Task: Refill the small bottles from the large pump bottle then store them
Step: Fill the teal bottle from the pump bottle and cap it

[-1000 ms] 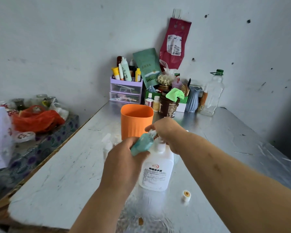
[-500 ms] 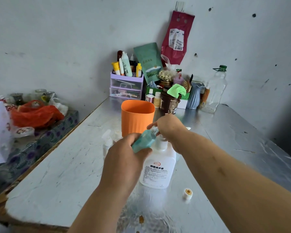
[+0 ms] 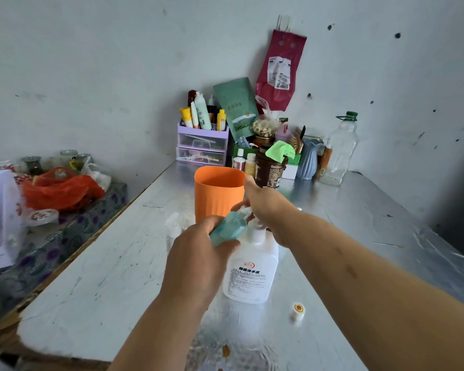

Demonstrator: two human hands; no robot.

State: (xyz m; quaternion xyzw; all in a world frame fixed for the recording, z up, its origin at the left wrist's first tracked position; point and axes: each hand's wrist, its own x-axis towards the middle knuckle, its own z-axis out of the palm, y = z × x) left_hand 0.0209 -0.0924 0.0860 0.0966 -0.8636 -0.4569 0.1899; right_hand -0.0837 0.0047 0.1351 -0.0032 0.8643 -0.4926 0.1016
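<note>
Forefinger now raised, our right hand [image 3: 268, 207] caps the large pump bottle [image 3: 249, 271]; its grip we cannot tell. Our left hand [image 3: 198, 253] clasps the small teal bottle [image 3: 229, 227], neck slanting up-right to the spout.

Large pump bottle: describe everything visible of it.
The large pump bottle looks like white plastic, with a squarish body, rounded shoulders and a front label printed in red and dark text. It stands upright on the metal-topped table. The right hand covers its pump head and hides it. The small teal bottle, held tilted by the left hand, meets it at the top.
</note>
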